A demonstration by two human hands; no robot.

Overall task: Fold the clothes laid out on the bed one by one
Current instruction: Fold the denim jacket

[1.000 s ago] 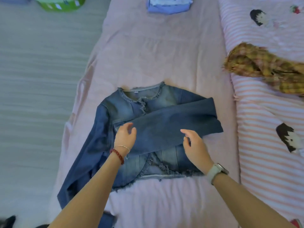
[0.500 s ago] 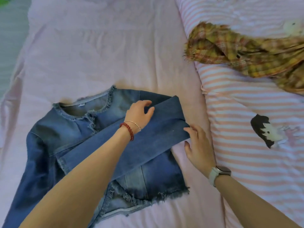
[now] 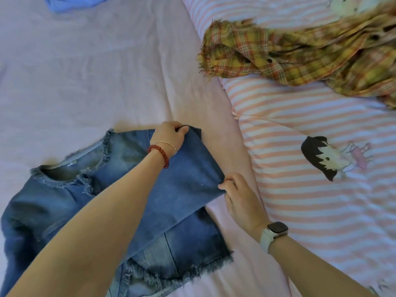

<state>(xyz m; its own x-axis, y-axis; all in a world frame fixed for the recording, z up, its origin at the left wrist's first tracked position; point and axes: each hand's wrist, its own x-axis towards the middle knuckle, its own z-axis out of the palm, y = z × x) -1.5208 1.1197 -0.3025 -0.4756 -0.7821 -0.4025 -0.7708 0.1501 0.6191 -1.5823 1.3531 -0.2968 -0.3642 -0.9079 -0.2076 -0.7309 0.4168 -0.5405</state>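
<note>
Sleeve (image 3: 184,174) fold is what we're on. Since a second ago the left hand (image 3: 169,136) has slid along the folded sleeve from its cuff end, near the jacket's middle, up to the fold's far corner, and the right hand (image 3: 240,198) has moved from the sleeve's lower edge out to its near corner at the jacket's (image 3: 85,189) right side. The sleeve now lies diagonally across the chest, fold line roughly on the jacket's right edge. We read that as squaring off the first sleeve fold; the other sleeve hangs toward the bed's (image 3: 107,71) left edge, unfolded, so we're early on this garment.

Left hand: fingers curled, pinching the top corner of the fold, thumb tucked under the cloth edge. Right hand: fingers bent, tips gripping the lower corner of the fold, palm down beside the jacket. Both hold denim, nothing else.

Jacket sits face up at the bed's near-left, collar toward the far edge, frayed hem toward us.

Plaid shirt (image 3: 300,54) lies bunched on the striped quilt (image 3: 321,211) along the bed's right side, not yet folded. Blue folded item (image 3: 72,3) at the far edge, mostly cut off, looks done.

Next, in our judgement: flatten this fold, then bring the left sleeve across.
</note>
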